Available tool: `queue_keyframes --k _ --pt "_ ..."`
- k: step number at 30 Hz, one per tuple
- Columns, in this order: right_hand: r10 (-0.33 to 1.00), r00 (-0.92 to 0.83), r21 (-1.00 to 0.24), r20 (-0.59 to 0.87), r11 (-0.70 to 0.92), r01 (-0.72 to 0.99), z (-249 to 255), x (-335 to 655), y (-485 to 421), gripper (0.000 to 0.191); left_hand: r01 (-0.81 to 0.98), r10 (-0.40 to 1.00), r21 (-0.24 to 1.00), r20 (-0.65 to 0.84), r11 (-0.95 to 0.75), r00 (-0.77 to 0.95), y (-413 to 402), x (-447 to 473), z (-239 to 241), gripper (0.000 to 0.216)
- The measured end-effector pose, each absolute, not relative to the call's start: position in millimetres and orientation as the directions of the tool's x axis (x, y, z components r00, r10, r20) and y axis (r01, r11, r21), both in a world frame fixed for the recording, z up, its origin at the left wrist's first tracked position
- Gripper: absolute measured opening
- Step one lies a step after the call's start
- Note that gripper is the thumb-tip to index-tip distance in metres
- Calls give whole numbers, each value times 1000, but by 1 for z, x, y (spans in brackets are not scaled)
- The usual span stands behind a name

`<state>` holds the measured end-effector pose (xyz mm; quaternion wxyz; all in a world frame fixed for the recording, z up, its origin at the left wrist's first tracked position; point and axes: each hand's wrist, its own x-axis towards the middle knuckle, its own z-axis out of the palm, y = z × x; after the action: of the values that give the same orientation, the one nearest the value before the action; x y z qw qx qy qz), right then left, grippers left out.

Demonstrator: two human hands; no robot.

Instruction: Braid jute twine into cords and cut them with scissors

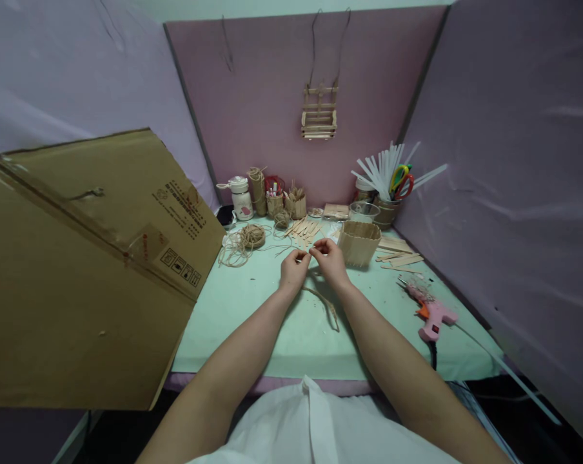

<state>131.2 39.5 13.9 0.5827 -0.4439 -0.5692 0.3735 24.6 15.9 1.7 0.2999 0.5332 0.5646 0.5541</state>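
Observation:
My left hand [294, 269] and my right hand [329, 258] meet over the middle of the pale green table [253, 322], fingertips pinched together on a thin piece of jute twine. The twine [326, 306] trails back from my hands toward me in a loose strand. Just right of my right hand stands a small box made of wooden sticks [358, 242]. Loose wooden sticks [305, 229] lie just beyond my hands.
A big cardboard box [88, 270] fills the left. A ball of twine [250, 237] lies back left. Jars, a white bottle [242, 198], and a cup of white rods and scissors [387, 183] line the back wall. A pink glue gun [431, 316] lies right. A stick basket [319, 116] hangs on the wall.

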Motion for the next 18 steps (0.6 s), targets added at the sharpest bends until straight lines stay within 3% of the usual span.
queue_keyframes --k 10,14,18 --pt "894 41 -875 446 427 227 12 129 33 12 305 899 923 324 -234 -293 14 23 6 11" --pt "902 59 -883 427 402 240 12 128 34 14 235 897 939 319 -253 -306 16 23 4 12" --pt "939 77 -936 334 322 140 14 128 35 16 103 911 965 263 -243 -318 19 24 1 12"
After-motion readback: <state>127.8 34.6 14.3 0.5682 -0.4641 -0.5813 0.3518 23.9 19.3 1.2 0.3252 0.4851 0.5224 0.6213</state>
